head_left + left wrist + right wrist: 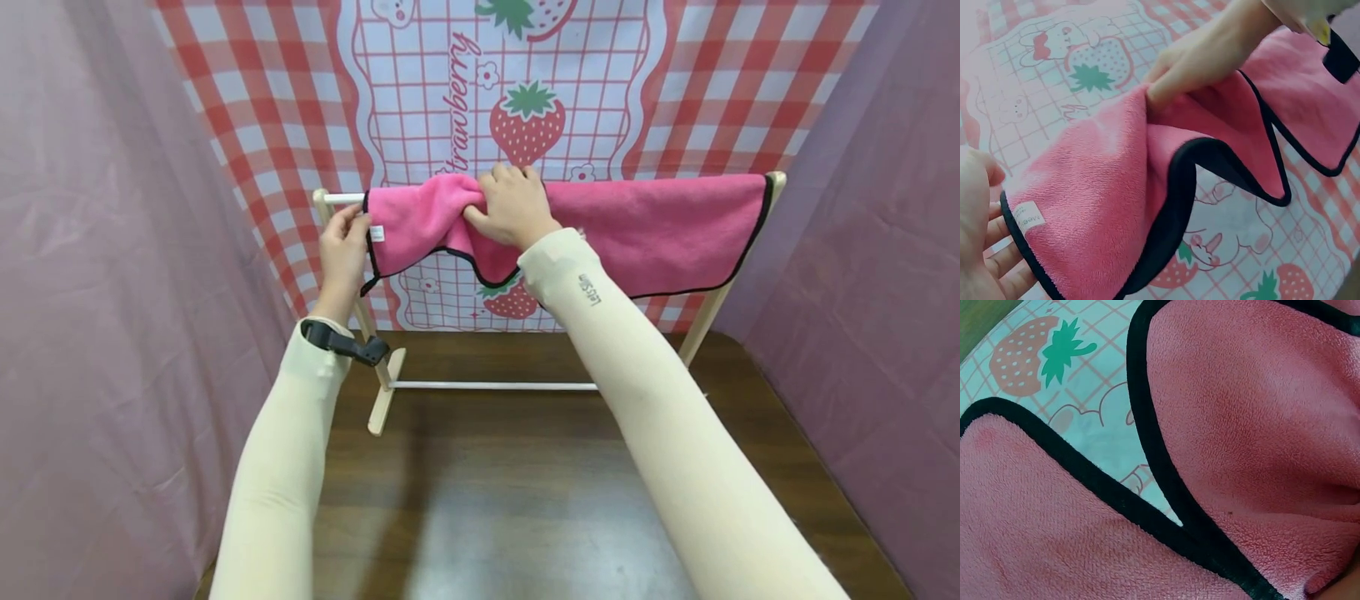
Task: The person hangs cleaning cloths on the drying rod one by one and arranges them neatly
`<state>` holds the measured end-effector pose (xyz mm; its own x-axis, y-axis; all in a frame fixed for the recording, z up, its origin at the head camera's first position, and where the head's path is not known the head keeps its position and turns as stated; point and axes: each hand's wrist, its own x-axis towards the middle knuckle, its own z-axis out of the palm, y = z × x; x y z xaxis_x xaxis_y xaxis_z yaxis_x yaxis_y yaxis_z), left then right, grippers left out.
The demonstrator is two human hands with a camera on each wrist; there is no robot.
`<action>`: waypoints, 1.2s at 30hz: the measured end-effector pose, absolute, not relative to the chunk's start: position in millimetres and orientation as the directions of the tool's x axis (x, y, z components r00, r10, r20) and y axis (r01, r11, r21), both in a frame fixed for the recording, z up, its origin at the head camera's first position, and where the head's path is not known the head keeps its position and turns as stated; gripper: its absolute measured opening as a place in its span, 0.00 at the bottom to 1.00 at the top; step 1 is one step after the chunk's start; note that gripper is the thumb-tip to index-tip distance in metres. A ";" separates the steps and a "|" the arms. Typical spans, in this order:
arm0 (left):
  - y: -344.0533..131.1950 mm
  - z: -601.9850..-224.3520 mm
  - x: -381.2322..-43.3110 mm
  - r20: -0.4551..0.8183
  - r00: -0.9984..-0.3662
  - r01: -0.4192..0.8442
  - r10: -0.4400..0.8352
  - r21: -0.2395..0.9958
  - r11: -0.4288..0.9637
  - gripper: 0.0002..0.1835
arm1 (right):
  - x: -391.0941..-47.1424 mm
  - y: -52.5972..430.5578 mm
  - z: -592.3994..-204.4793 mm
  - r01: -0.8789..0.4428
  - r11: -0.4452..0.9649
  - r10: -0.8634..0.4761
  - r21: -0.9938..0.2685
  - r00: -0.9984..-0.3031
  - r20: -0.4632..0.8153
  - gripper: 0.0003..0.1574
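A pink towel (412, 218) with black edging hangs over the top bar (343, 199) of a rack, its middle bunched into folds. My left hand (343, 250) holds its left edge beside a small white label (1029, 215); in the left wrist view the fingers (1007, 269) pass behind the cloth. My right hand (513, 204) grips the bunched cloth at the bar, with some fingertips hidden behind it. To the right a second pink towel (660, 229), also black-edged, hangs flat. Both black edges meet low in the right wrist view, where only a sliver of the right hand (1338, 590) shows.
The rack has wooden side posts (705, 325), a wooden foot (386, 396) and a white lower bar (487, 386). Behind it hangs a checked strawberry-print cloth (285, 92). Pink curtains (97, 275) flank both sides above a brown wood-grain surface (480, 483).
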<state>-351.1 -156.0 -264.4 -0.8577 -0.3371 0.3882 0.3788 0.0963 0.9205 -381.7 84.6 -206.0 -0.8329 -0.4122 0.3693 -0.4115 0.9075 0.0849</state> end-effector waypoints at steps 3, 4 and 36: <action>-157.7 -260.0 -350.8 0.360 -0.866 0.361 -0.347 0.930 0.066 0.20 | -381.7 84.3 -207.0 -0.413 0.907 -0.412 0.083 -0.832 0.372 0.31; -158.6 -259.2 -351.1 0.352 -0.870 0.354 -0.346 0.933 0.060 0.20 | -381.8 84.2 -207.3 -0.412 0.907 -0.412 0.083 -0.832 0.372 0.32; -160.4 -236.0 -347.5 0.310 -0.874 0.357 -0.373 0.932 -0.062 0.17 | -372.1 115.5 -199.1 -0.512 0.848 -0.400 -0.135 -0.786 0.471 0.37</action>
<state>-347.5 -160.4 -236.0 -0.8744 -0.3735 0.3097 0.3565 -0.0616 0.9323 -372.1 115.5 -199.1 -0.7863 -0.4004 0.4706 -0.5125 0.8481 -0.1346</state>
